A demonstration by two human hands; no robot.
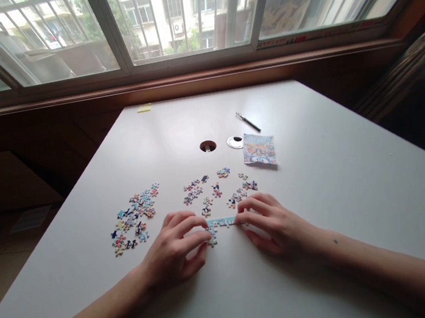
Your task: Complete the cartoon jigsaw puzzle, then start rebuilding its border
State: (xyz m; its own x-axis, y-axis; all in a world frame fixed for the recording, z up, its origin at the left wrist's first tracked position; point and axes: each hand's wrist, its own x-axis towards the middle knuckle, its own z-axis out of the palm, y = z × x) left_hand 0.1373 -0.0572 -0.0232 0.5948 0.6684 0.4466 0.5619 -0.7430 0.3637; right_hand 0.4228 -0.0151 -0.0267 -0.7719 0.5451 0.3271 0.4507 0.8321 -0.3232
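A strip of joined jigsaw puzzle pieces [222, 221], light blue along its top edge, lies flat on the white table between my hands. A short leg of pieces runs down from its left end. My left hand [179, 240] has curled fingers on that left corner, the fingertips touching the pieces. At the strip's right end, my right hand [268, 219] rests with bent fingers against the edge, its thumb lower and partly hidden. What lies under the right fingertips is covered. Just beyond the strip are loose puzzle pieces [236, 197] in small groups.
A larger spread of loose pieces [134, 215] lies left of my left hand. Farther back are a printed packet [259, 149], a pen [249, 122], a round cable hole [208, 146] and its metal cover [234, 142]. Yellow tape [144, 107] marks the far edge, below the window.
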